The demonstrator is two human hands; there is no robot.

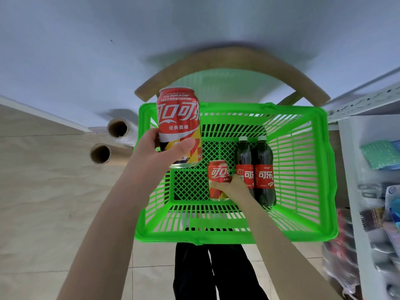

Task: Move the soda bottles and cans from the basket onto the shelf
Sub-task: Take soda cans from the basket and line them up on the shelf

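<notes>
Left hand grasps a red soda can around its lower half, thumb across the front; the can is held upright above the left rim of the green basket, clear of it.

Right hand is down inside the basket, fingers wrapped round a second red can that lies near the basket floor; whether it is lifted off the mesh, cannot tell.

Just beside that hand, to its right: two dark cola bottles lying side by side, touching each other, white caps pointing away from the person. Untouched.

White shelf stands at the right, next to the basket, already holding blurred goods.

Progress, judged: early to mid. One can out, one in hand, none of these four items seen on the shelf yet; both bottles remain to move
</notes>
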